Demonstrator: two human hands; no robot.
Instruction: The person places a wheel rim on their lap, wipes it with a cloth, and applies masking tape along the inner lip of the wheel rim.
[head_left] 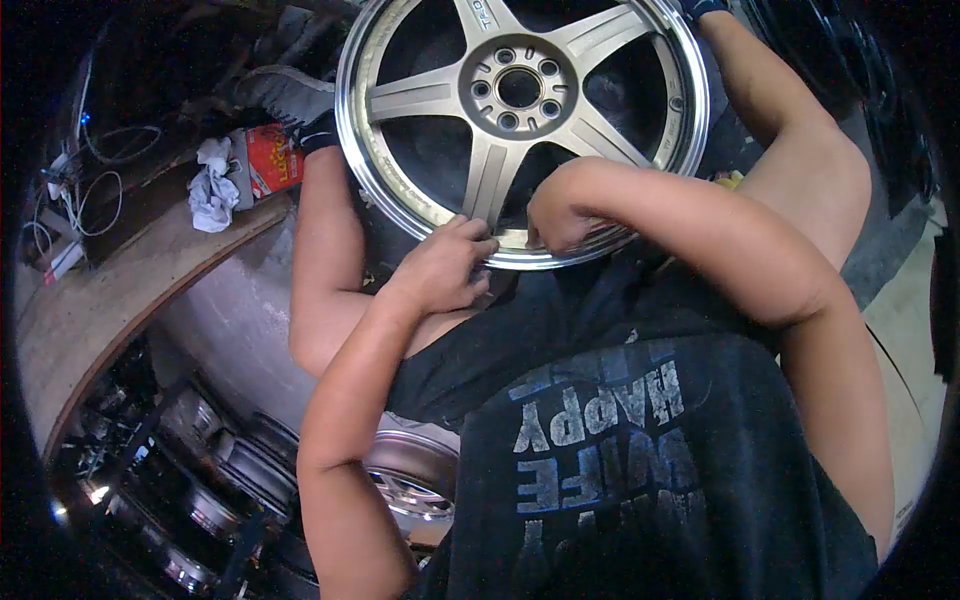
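A five-spoke alloy wheel rim [488, 185], gold-bronze with a polished silver lip, lies face up between the person's legs. Its centre hole and the bolt holes round it are bare. My left hand [452, 262] rests on the near edge of the rim, fingers curled over the lip beside the lowest spoke. Just to the right, my right hand [562, 208] reaches over the rim with its fingers bent down against the inner barrel. Whatever those fingers may pinch is hidden by the hand itself.
On the left, a wooden board [160, 330] bears a crumpled white cloth [213, 187] and a red box [273, 160]. White cables [105, 205] hang at far left. Another wheel [412, 470] and several more rims [215, 510] stand at lower left.
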